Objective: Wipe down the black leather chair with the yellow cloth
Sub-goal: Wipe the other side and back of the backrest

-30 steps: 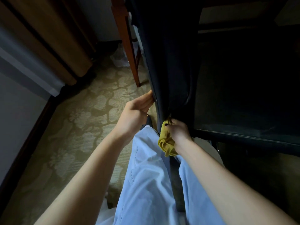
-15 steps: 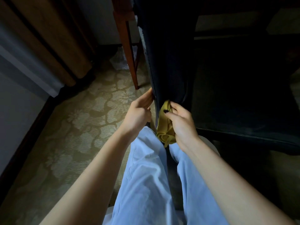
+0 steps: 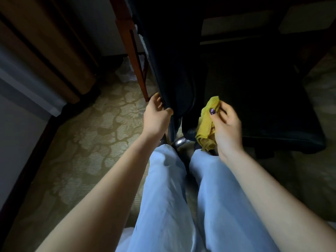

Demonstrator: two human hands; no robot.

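The black leather chair (image 3: 254,99) fills the upper right, its backrest edge-on at the centre and its dark seat to the right. My left hand (image 3: 156,117) grips the lower edge of the backrest, thumb on one side and fingers on the other. My right hand (image 3: 225,126) holds the crumpled yellow cloth (image 3: 207,128) just left of the seat's near corner, a little off the backrest. The cloth hangs down from my fingers toward my knee. Whether it touches the seat edge is too dark to tell.
A reddish wooden leg (image 3: 134,57) stands just left of the chair back. A wooden cabinet (image 3: 45,51) and a dark baseboard (image 3: 27,166) line the left. Patterned carpet (image 3: 91,142) lies between. A chrome chair base part (image 3: 179,141) shows by my knees in light-blue trousers.
My right hand has pulled the cloth away from the backrest's lower edge and moved right, toward the seat. My left hand keeps its grip on the backrest.
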